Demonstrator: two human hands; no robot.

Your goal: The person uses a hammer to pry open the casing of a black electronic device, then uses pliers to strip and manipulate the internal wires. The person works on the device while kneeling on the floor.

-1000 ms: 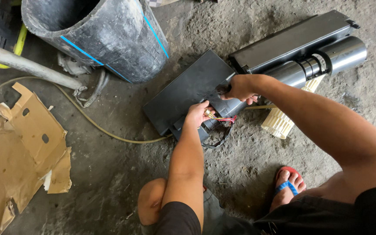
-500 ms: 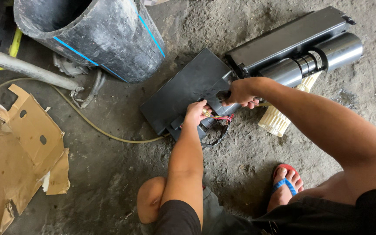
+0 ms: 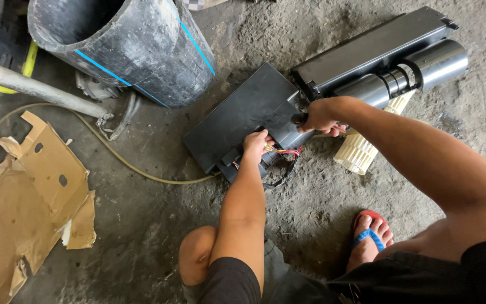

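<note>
A black flat plastic housing (image 3: 243, 115) lies on the concrete floor, joined to a long black casing (image 3: 375, 48) and a black cylinder (image 3: 423, 67). My left hand (image 3: 256, 145) rests on the near edge of the housing, fingers closed at a bundle of red and yellow wires (image 3: 282, 152). My right hand (image 3: 319, 115) grips a dark tool handle (image 3: 299, 119) at the corner where housing and casing meet. The tool's tip is hidden.
A large black pipe with blue stripes (image 3: 125, 48) lies at the upper left beside a grey metal tube (image 3: 35, 87). Torn cardboard (image 3: 29, 197) sits at the left, a thin hose (image 3: 136, 169) crosses the floor, and a cream fan wheel (image 3: 364, 149) lies under my right arm. My sandalled foot (image 3: 369, 239) is at lower right.
The view has shifted slightly. Both hands stay at the same spots on the housing, with only small finger movement.
</note>
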